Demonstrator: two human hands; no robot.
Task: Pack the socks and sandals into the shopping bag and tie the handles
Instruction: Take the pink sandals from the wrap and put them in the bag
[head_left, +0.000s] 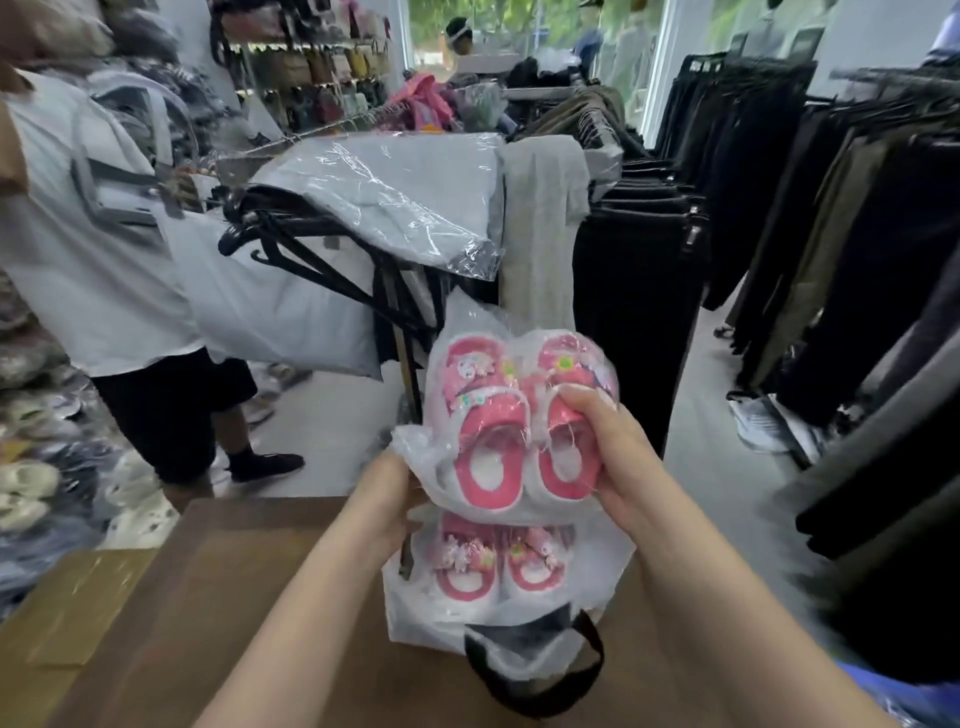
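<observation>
I am holding the sandals (491, 431) above the bag (402, 613), left hand (387, 488) clenching their wrap (467, 322), right hand (608, 447) pinching one sandal, aiming them to slide in flat

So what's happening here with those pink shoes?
A person is packing a bag on the table. Both hands hold plastic-wrapped sandals over the bag. The right hand grips the right sandal, and the left hand grips the wrap's edge. A second pair already lies inside. The handles are not tied yet.
</observation>
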